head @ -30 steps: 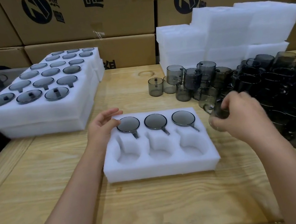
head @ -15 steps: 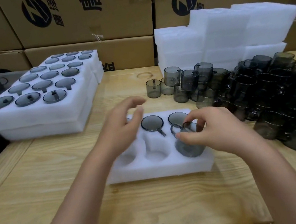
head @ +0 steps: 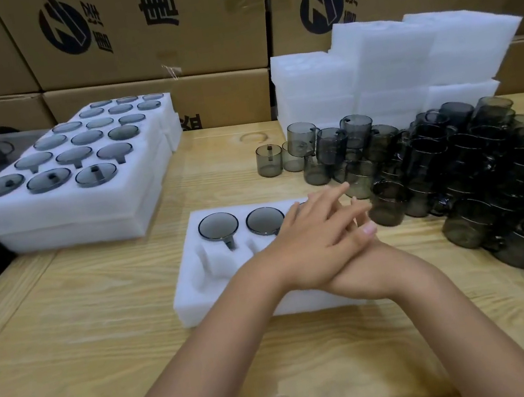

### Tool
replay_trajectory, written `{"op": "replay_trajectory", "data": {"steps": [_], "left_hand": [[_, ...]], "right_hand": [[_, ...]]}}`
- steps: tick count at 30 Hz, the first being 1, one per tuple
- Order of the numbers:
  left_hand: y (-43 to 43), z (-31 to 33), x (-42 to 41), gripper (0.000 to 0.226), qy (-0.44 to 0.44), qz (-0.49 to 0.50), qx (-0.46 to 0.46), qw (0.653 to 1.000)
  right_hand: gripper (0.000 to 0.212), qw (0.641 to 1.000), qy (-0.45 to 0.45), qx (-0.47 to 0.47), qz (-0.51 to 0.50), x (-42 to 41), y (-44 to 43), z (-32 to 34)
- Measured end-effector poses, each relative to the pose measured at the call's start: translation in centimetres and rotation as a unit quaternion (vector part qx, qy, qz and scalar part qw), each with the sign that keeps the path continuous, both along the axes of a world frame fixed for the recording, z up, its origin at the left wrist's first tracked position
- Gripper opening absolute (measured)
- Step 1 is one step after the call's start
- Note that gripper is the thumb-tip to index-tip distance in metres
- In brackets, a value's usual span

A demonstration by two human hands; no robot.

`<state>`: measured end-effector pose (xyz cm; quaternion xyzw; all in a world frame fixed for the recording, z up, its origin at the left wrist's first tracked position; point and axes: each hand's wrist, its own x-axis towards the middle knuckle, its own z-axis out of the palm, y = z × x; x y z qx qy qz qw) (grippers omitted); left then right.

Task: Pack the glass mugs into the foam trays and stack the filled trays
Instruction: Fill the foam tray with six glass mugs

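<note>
Change: in the last half second the left hand (head: 315,241) has swung right across the tray (head: 193,295) and now lies over the right hand (head: 368,270). The mug the right hand was lowering is now hidden under both.
Left hand: fingers straight and spread, flat on the right hand, holding nothing.
Right hand: it sits at the tray's front right corner. Its fingers are mostly covered, so I cannot tell their hold.
Tray: two mugs (head: 218,226) show in the back row, mouth down. The third back slot is hidden by the hands, and the front left slot is bare.
Loose mugs (head: 455,167): heaped on the table (head: 102,326), just right of the tray.
Filled trays (head: 65,202): stacked at far left.
Spare foam (head: 387,68): piled behind the loose mugs, against the boxes (head: 141,28).
</note>
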<state>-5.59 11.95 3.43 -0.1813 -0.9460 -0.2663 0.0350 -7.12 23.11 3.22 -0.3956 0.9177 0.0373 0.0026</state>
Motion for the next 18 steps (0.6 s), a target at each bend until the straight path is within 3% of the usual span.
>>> {"op": "replay_trajectory", "data": {"steps": [5,9,11,13,14,15,17,18], "left_hand": [[-0.1,-0.3,0.1,0.046,-0.043,0.020,-0.040,0.998],[-0.2,0.1,0.5,0.050,0.003,0.072,-0.084,0.994],[-1.8,0.4,0.7,0.054,0.079,0.151,-0.104,0.980],[-5.0,1.1,1.0,0.057,0.130,0.244,-0.025,0.961],[-7.0,1.3,1.2,0.059,0.134,0.283,0.037,0.949],[-8.8,1.4,1.5,0.066,0.119,0.311,0.102,0.937],[-11.6,0.6,2.2,0.081,0.043,0.330,0.206,0.920],[-12.3,-0.1,2.4,0.085,0.000,0.328,0.239,0.914]], "right_hand": [[0.075,0.999,-0.018,-0.039,-0.007,-0.2,0.0,-0.9],[0.076,0.986,-0.015,-0.162,0.044,-0.1,-0.1,-1.0],[0.077,0.948,-0.118,-0.294,0.040,-0.7,0.0,-1.1],[0.066,0.869,-0.196,-0.453,-0.045,-1.5,0.5,-1.1],[0.057,0.837,-0.171,-0.511,-0.094,-2.2,1.0,-1.3],[0.050,0.836,-0.095,-0.519,-0.148,-2.9,1.7,-1.6],[0.049,0.863,0.062,-0.434,-0.250,-4.2,3.3,-2.1],[0.051,0.872,0.099,-0.383,-0.289,-4.6,3.9,-2.4]]}}
